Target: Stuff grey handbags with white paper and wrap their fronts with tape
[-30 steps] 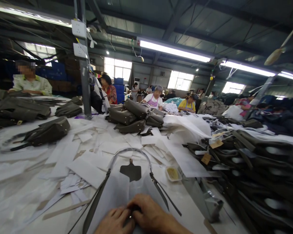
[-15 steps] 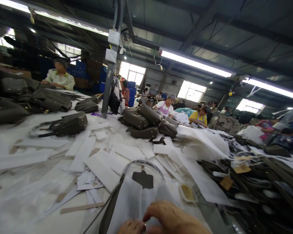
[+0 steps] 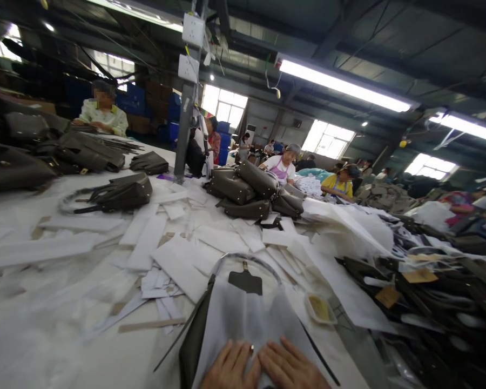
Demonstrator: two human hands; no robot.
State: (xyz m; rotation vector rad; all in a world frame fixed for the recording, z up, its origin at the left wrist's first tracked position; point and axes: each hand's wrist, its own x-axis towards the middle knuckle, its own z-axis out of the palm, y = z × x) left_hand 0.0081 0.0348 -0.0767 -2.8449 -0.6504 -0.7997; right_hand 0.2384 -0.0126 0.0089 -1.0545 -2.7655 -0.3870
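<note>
An olive-dark handbag lies in front of me at the bottom of the head view. A thin white sheet covers most of its face. Both of my hands press on that sheet side by side, fingers stretched out: my left hand and my right hand. A small shiny metal piece shows between them. Beyond the sheet, a dark flat tab hangs from a gold-coloured fitting inside the looped handle, which looks wrapped in clear film. The bag's near end is out of frame.
White sheets and strips litter the table. A small plastic tub with yellowish contents stands right of the bag. Dark bags are piled ahead and at left; tagged dark pieces heap up at right. A post rises behind. Several co-workers sit farther back.
My hands have gone from overlapping, with the right one curled, to lying flat and apart on the sheet. The view has shifted slightly, so the scene sits a little higher and further right.
</note>
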